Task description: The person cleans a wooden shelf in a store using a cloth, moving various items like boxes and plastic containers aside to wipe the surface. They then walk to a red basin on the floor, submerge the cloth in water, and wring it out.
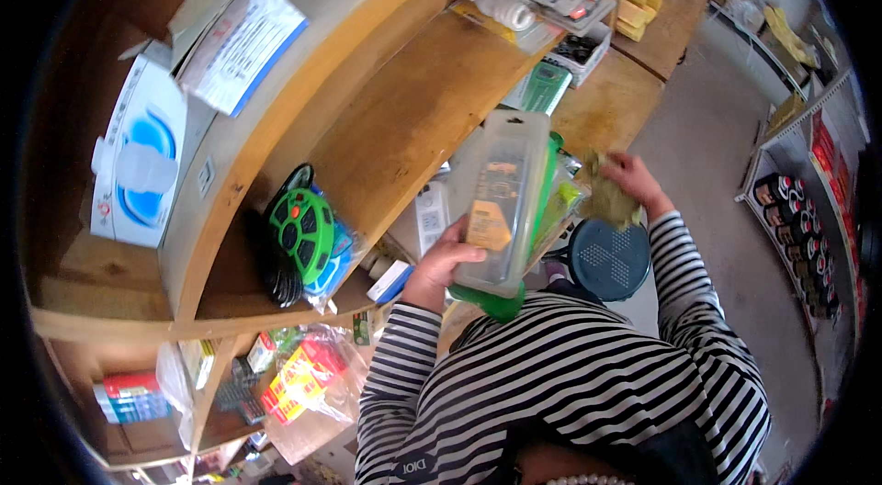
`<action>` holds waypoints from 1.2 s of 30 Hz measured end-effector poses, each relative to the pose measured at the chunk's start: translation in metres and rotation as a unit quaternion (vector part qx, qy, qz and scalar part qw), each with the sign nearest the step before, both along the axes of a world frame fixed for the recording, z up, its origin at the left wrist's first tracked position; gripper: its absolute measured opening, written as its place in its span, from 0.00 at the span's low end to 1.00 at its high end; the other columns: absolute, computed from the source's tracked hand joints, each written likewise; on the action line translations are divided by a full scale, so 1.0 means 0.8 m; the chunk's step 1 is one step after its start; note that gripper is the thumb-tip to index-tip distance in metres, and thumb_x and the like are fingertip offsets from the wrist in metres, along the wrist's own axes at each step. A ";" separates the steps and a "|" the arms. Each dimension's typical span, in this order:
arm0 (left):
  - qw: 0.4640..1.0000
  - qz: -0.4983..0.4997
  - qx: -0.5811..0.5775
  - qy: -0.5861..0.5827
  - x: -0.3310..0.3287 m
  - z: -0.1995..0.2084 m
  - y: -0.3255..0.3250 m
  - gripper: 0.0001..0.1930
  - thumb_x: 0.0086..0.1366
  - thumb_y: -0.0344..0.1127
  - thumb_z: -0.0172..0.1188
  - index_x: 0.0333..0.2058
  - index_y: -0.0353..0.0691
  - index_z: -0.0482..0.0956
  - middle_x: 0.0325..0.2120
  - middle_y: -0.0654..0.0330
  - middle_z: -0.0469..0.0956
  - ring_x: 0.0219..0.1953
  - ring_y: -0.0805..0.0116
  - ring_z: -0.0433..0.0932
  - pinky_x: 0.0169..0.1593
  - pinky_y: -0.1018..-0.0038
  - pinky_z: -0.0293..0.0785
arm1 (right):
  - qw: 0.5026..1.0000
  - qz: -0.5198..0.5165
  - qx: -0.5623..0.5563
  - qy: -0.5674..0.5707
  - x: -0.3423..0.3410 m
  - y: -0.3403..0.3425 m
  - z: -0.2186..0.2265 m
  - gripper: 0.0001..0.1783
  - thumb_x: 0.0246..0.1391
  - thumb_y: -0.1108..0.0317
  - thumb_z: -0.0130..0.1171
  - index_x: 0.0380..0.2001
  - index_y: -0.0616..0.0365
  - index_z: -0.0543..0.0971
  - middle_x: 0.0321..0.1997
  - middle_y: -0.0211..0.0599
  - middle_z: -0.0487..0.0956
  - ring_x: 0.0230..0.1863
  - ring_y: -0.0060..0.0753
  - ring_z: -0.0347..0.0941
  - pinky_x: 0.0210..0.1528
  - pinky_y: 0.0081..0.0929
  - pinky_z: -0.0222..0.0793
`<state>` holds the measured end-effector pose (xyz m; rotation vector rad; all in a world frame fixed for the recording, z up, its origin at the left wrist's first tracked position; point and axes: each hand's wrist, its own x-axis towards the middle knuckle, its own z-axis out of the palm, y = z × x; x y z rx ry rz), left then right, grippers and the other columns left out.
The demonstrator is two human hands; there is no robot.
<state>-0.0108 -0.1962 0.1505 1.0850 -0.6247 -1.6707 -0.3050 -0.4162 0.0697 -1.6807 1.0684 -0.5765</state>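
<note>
My left hand (444, 266) grips the lower left edge of a long clear plastic case (507, 196) with an orange and dark label. The case is held tilted in front of my chest, and green plastic shows along its right side and bottom end. To the right of it, my right hand (637, 180) is closed on a crumpled olive-tan cloth (608, 198). The cloth hangs apart from the case. Behind the case, yellow-green packaged items (568, 196) are partly hidden.
Wooden shelving (404, 108) curves along the left, holding a green and black round device (303, 232) and a white-blue box (142, 154). Below the cloth stands a dark round stool (608, 260). A rack of black bottles (790, 228) lines the right side.
</note>
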 end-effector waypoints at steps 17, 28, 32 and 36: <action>0.993 0.039 0.080 0.083 -0.202 -0.215 -0.303 0.21 0.47 0.29 0.59 0.43 0.38 0.71 0.37 0.61 0.74 0.40 0.66 0.73 0.46 0.68 0.69 | 0.935 -0.138 0.274 -0.176 -0.099 0.034 -0.089 0.31 0.55 0.54 0.48 0.57 0.60 0.58 0.54 0.39 0.66 0.53 0.29 0.62 0.55 0.25 0.57; 0.983 0.107 0.125 -0.074 -0.209 -0.281 -0.340 0.28 0.43 0.22 0.60 0.46 0.37 0.65 0.41 0.58 0.71 0.43 0.64 0.72 0.46 0.68 0.68 | 0.923 -0.218 0.272 -0.162 -0.047 -0.027 -0.142 0.26 0.51 0.66 0.55 0.54 0.60 0.64 0.45 0.38 0.72 0.44 0.24 0.67 0.46 0.22 0.65; 0.959 0.136 0.071 -0.237 -0.222 -0.233 -0.335 0.37 0.40 0.27 0.65 0.51 0.33 0.58 0.44 0.51 0.69 0.47 0.59 0.69 0.50 0.68 0.65 | 0.958 -0.205 0.180 -0.092 -0.036 -0.025 -0.160 0.28 0.50 0.65 0.55 0.54 0.61 0.64 0.45 0.39 0.73 0.46 0.25 0.67 0.48 0.23 0.63; 0.875 0.040 -0.045 -0.480 -0.215 -0.187 -0.307 0.43 0.43 0.28 0.65 0.57 0.31 0.50 0.51 0.47 0.61 0.54 0.59 0.61 0.54 0.69 0.61 | 0.966 -0.181 0.166 -0.080 -0.039 -0.029 -0.167 0.28 0.49 0.66 0.56 0.54 0.61 0.63 0.47 0.42 0.72 0.49 0.30 0.67 0.51 0.25 0.62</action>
